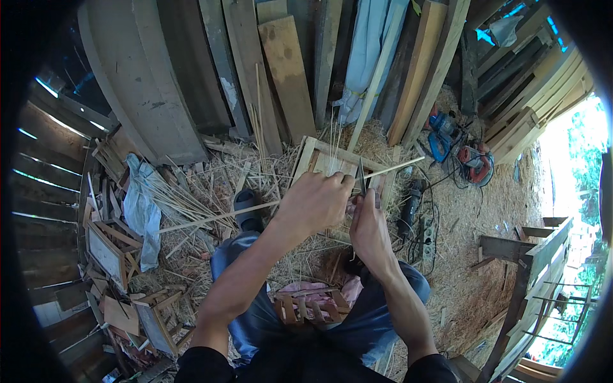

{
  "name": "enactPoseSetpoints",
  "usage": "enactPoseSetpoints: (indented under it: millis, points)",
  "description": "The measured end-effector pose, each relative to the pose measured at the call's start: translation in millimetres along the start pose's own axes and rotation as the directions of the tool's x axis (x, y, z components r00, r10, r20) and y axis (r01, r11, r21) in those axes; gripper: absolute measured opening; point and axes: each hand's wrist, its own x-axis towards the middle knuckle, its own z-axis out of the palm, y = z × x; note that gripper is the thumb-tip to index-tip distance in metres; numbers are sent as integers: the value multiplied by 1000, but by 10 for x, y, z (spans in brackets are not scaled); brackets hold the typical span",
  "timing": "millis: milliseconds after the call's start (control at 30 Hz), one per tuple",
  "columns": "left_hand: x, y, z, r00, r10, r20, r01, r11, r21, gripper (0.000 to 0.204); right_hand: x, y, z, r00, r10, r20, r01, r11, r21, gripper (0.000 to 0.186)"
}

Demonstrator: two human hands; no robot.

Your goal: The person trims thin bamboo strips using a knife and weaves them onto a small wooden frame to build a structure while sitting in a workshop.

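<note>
My left hand is closed around a long, thin pale wooden strip, which runs from the lower left up to the right. My right hand grips a knife, its blade pointing up across the strip just right of my left hand. Beneath both hands lies a square wooden frame with thin sticks standing at its back. My left fingertips are partly hidden.
Upright boards line the back. Cut strips and a pale sack lie left among shavings. Power tools, a grinder and a power strip sit right, near a wooden rack. A slipper is below.
</note>
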Motion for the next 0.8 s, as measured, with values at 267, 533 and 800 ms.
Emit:
enactPoseSetpoints:
  millis: [267,533,800]
  points:
    - [-9,19,57,998,14,60,-12,999,-34,21,24,-26,-18,998,65,24,-66,997,32,12]
    - [-11,67,124,995,20,98,-9,993,-114,20,29,49,-13,995,89,32,-90,996,9,16]
    - [21,-56,-34,961,-267,-72,223,903,-367,11,79,-32,-151,997,-68,-29,69,997,46,15]
